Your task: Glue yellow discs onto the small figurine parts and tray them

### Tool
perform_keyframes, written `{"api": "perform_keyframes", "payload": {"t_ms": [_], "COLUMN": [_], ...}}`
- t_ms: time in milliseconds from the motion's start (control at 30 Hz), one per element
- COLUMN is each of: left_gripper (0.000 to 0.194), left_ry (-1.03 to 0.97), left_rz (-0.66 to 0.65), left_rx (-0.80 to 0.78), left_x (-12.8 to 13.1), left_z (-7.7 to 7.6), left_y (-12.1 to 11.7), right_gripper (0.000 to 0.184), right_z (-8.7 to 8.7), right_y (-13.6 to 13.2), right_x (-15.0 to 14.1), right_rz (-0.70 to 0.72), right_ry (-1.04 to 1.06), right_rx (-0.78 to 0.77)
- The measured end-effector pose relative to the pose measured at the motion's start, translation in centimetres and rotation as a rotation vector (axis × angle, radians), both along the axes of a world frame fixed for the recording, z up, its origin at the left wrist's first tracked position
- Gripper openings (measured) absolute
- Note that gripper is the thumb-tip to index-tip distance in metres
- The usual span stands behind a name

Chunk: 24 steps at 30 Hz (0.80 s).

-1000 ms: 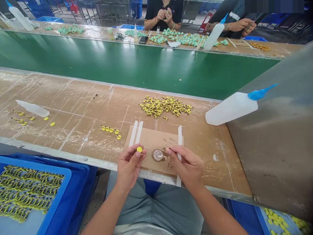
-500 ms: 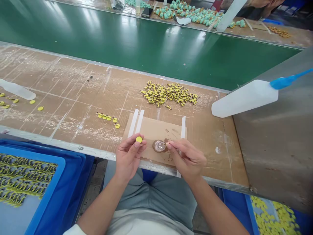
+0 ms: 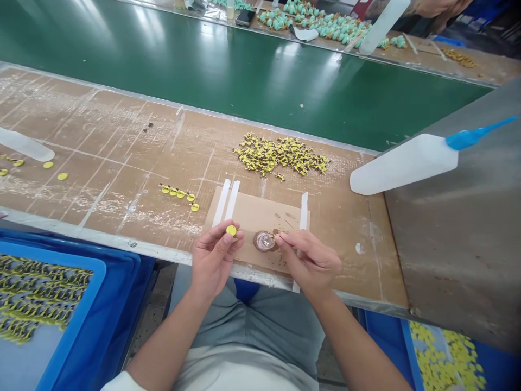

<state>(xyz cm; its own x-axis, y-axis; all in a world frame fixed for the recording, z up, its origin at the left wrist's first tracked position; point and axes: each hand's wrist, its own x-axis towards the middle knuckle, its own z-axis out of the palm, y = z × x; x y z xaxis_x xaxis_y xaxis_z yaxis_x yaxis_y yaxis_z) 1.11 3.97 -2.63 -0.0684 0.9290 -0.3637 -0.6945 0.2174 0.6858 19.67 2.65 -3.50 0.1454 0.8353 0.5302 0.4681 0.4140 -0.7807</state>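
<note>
Far bench: beyond the green conveyor belt (image 3: 228, 92), teal pieces (image 3: 321, 24) are heaped along the far side, near a co-worker's hand (image 3: 439, 6).
Worktop: the worktop (image 3: 114, 157) has a brown, scuffed surface and runs along the belt.
Below near edge: a blue crate (image 3: 69, 326) of yellow-and-black pieces (image 3: 40, 293) sits at the left, and a second blue crate (image 3: 407, 347) of yellow discs (image 3: 443, 358) sits at the right.
Right end: a white squeeze bottle (image 3: 402, 165) with a blue nozzle lies at the worktop's right side, clear of the hands.
Left end: a second white bottle (image 3: 22, 145) lies at the left edge.
Centre: a heap of small yellow-and-black parts (image 3: 280, 155) lies beyond a cardboard pad (image 3: 256, 214), with a short row of yellow pieces (image 3: 177, 193) to its left.
Pad: a round dish of brown liquid (image 3: 264, 241) sits near the pad's front edge, between the hands.
Left hand (image 3: 214, 260): grips a yellow disc (image 3: 231, 230) between thumb and fingers, just left of the dish.
Right hand (image 3: 311, 263): pinched at the dish's right rim; anything held is too small to make out.
</note>
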Motion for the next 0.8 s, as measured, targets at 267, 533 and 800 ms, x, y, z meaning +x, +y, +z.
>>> {"api": "perform_keyframes", "payload": {"t_ms": [267, 533, 800], "left_gripper": [0.024, 0.022, 0.023], "left_ry": [-0.051, -0.07, -0.085], "left_rz": [-0.014, -0.04, -0.043], "left_rx": [0.033, 0.078, 0.084], "left_x": [-0.17, -0.23, -0.25], "left_z": [0.06, -0.13, -0.21], "left_y": [0.05, -0.08, 0.05], "right_gripper": [0.027, 0.042, 0.042], "right_z": [0.54, 0.51, 0.31], "right_y": [0.05, 0.28, 0.3], "right_x": [0.35, 0.68, 0.67], "right_rz": [-0.005, 0.113, 0.112], "right_ry": [0.036, -0.015, -0.018], "right_rx": [0.04, 0.059, 0.055]}}
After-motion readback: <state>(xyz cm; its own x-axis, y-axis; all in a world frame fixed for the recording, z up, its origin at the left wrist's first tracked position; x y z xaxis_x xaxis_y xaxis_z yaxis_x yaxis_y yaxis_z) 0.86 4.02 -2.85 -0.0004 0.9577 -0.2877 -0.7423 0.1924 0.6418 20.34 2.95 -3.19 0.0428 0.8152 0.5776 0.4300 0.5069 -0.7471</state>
